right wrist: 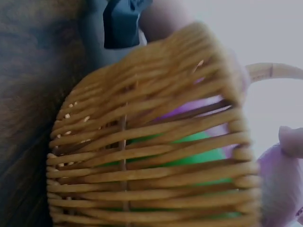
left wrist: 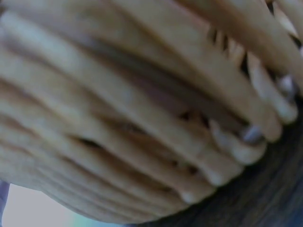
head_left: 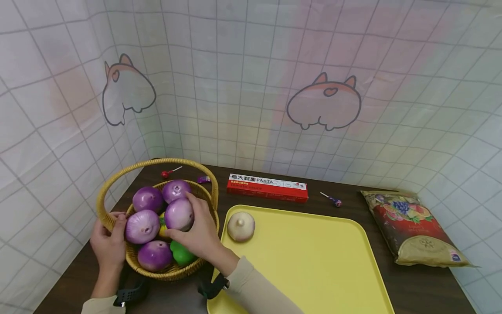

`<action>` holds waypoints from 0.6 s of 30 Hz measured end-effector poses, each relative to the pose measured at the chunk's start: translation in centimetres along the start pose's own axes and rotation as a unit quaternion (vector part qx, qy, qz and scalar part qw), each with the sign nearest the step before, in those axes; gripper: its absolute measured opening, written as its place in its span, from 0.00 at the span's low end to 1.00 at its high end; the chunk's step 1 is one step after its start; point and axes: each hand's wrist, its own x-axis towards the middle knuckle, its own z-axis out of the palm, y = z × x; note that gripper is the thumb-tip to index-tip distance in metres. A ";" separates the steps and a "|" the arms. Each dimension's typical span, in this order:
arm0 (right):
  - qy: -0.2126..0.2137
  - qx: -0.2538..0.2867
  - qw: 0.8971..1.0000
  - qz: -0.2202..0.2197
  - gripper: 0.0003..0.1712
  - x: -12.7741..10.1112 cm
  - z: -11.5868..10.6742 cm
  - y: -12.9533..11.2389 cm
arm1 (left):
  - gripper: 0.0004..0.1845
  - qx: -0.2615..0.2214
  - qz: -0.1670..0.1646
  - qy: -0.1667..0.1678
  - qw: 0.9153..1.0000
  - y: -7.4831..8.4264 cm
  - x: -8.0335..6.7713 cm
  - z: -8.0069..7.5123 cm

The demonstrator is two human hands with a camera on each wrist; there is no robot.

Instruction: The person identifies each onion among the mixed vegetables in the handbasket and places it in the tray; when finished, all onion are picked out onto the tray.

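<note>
A wicker basket (head_left: pixel 117 176) with a hoop handle stands at the table's left and holds several purple onions, a green pepper (head_left: pixel 181 254) and something yellow. My right hand (head_left: pixel 200 231) curls round one purple onion (head_left: pixel 178 214) at the top of the pile. My left hand (head_left: pixel 107 242) grips the basket's left rim, next to another purple onion (head_left: pixel 142 226). A white onion (head_left: pixel 241 226) lies on the yellow tray (head_left: pixel 313 261). The left wrist view is filled by blurred wicker weave (left wrist: pixel 142 118). In the right wrist view the basket wall (right wrist: pixel 156 165) shows green and purple behind it.
A red pasta box (head_left: pixel 267 187) lies behind the tray. Two lollipops (head_left: pixel 332 200) (head_left: pixel 168 172) and a small purple wrapper (head_left: pixel 203 179) sit near the back wall. A printed bag (head_left: pixel 413 226) lies at the right. Tiled curtain walls close in the left and back.
</note>
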 end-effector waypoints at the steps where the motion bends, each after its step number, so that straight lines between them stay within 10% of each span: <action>1: -0.001 0.007 1.000 -0.002 0.55 -0.4 -0.4 -0.1 | 0.05 0.000 -0.002 -0.001 1.000 0.0 0.0 0.0; 18: 0.039 0.145 0.988 -0.029 0.50 -5.9 -6.4 3.4 | 0.08 0.008 -0.006 -0.001 1.000 0.0 0.0 -0.1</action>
